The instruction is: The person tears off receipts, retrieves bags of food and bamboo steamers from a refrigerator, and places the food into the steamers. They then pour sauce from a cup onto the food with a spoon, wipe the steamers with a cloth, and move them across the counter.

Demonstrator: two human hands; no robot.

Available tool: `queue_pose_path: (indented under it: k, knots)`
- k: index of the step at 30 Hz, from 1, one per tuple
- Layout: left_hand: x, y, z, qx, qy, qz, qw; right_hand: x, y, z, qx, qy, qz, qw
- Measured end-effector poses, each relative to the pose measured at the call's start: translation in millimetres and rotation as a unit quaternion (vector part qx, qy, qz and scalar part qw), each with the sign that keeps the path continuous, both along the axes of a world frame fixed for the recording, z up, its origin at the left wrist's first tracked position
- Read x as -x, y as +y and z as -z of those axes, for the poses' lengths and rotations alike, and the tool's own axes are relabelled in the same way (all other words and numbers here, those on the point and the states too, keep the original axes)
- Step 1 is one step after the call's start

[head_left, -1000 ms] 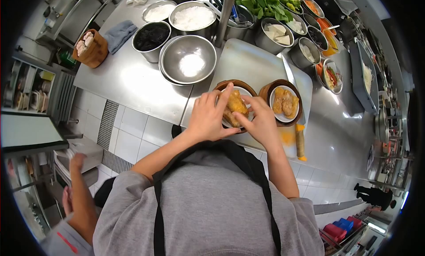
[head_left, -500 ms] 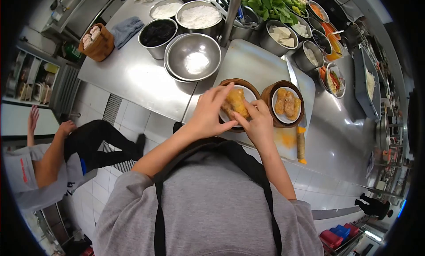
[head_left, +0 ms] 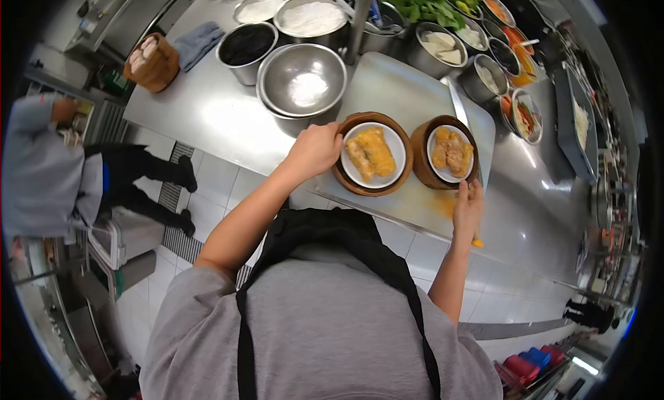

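Observation:
Two round bamboo steamers sit side by side on a white cutting board [head_left: 387,78]. My left hand [head_left: 318,151] is closed on the left edge of the left bamboo steamer [head_left: 374,189], whose white plate holds golden-yellow rolls [head_left: 374,153]. Fingers of my right hand [head_left: 468,210] pinch the lower right edge of the right bamboo steamer [head_left: 423,166]; its plate carries browner rolls [head_left: 452,153]. A knife [head_left: 457,104] lies behind the right steamer, its handle mostly hidden by my right hand.
Nested steel bowls [head_left: 304,82] stand to the left, near a pot of black food [head_left: 247,48]. Containers of ingredients and leafy greens [head_left: 422,5] line the back. A steamer with pale pieces [head_left: 149,64] is at the far left. A co-worker [head_left: 52,165] stands at left.
My hands have left the rolls in the left steamer and moved apart, one to each steamer's edge. The co-worker at left has moved up in view and turned.

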State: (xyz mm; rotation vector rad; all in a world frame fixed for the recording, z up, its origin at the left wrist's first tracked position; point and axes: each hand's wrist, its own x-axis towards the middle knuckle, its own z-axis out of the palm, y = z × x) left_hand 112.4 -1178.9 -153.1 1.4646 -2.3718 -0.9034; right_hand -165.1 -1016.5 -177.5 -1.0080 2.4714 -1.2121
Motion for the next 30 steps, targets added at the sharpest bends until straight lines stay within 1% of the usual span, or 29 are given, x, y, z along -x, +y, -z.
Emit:
queue_pose_path:
  k: [1, 2, 3, 4, 5, 6, 7, 8, 10, 11, 12, 13, 14, 15, 16, 17, 18, 19, 21, 23, 25, 26, 27, 28, 30]
  knots:
    - [-3, 1, 3, 0.001, 0.0, -0.014, 1.0, -2, -3, 0, 0.028, 0.048, 0.014, 0.998]
    - [-7, 2, 8, -0.006, 0.068, -0.007, 0.998, -16, -7, -23, 0.065, 0.136, 0.028, 0.988]
    - [-13, 4, 11, -0.01, 0.138, -0.003, 0.99, -8, -5, -24, 0.1, 0.152, 0.005, 0.983]
    - [-18, 9, 12, -0.034, 0.186, -0.025, 0.982, 0, -3, -25, 0.136, 0.166, -0.017, 0.977]
    - [-24, 17, 11, -0.053, 0.235, -0.045, 0.969, -9, -2, -31, 0.143, 0.165, -0.041, 0.975]
    - [-31, 23, 11, -0.037, 0.234, -0.05, 0.97, -18, -3, -43, 0.144, 0.193, -0.097, 0.966]
    - [-39, 31, 16, -0.014, 0.256, -0.053, 0.965, -29, -12, -55, 0.148, 0.223, -0.152, 0.951]
    - [-50, 39, 22, -0.019, 0.26, -0.057, 0.964, -52, -23, -64, 0.162, 0.23, -0.175, 0.944]
    - [-73, 57, 31, -0.01, 0.278, -0.085, 0.957, -122, -34, -74, 0.169, 0.146, -0.227, 0.948]
    - [-88, 69, 34, -0.014, 0.296, -0.098, 0.95, -155, -41, -69, 0.229, 0.098, -0.301, 0.921]
    - [-105, 80, 37, -0.019, 0.313, -0.112, 0.943, -183, -46, -67, 0.227, 0.141, -0.404, 0.875]
    - [-125, 91, 38, -0.009, 0.325, -0.137, 0.936, -220, -52, -62, 0.234, 0.156, -0.474, 0.834]
    - [-148, 103, 39, -0.017, 0.333, -0.165, 0.928, -253, -53, -54, 0.203, 0.114, -0.547, 0.804]
    - [-173, 117, 43, -0.027, 0.339, -0.194, 0.92, -289, -54, -46, 0.149, 0.085, -0.584, 0.793]
    - [-197, 131, 54, -0.023, 0.364, -0.235, 0.901, -322, -59, -34, 0.125, 0.09, -0.624, 0.766]
    - [-223, 148, 62, -0.021, 0.371, -0.261, 0.891, -353, -65, -14, 0.1, 0.054, -0.628, 0.77]
    - [-251, 166, 70, -0.024, 0.384, -0.31, 0.869, -385, -71, 9, 0.075, 0.018, -0.63, 0.773]
    - [-278, 186, 80, -0.03, 0.397, -0.355, 0.846, -418, -75, 27, 0.021, -0.11, -0.615, 0.781]
    - [-332, 232, 108, -0.04, 0.365, -0.452, 0.813, -462, -101, 85, -0.057, -0.124, -0.629, 0.766]
    - [-376, 281, 144, -0.079, 0.368, -0.563, 0.735, -501, -132, 130, -0.166, -0.205, -0.576, 0.773]
    - [-407, 334, 188, -0.1, 0.342, -0.662, 0.659, -532, -165, 178, -0.165, -0.267, -0.531, 0.787]
    - [-418, 361, 213, -0.1, 0.329, -0.697, 0.629, -546, -181, 192, -0.192, -0.288, -0.5, 0.794]
    - [-425, 389, 235, -0.1, 0.309, -0.722, 0.611, -559, -198, 213, -0.192, -0.297, -0.454, 0.818]
    - [-430, 413, 256, -0.096, 0.289, -0.746, 0.592, -570, -215, 226, -0.207, -0.327, -0.411, 0.825]
    - [-431, 453, 289, -0.128, 0.261, -0.782, 0.552, -578, -263, 272, -0.197, -0.379, -0.345, 0.836]
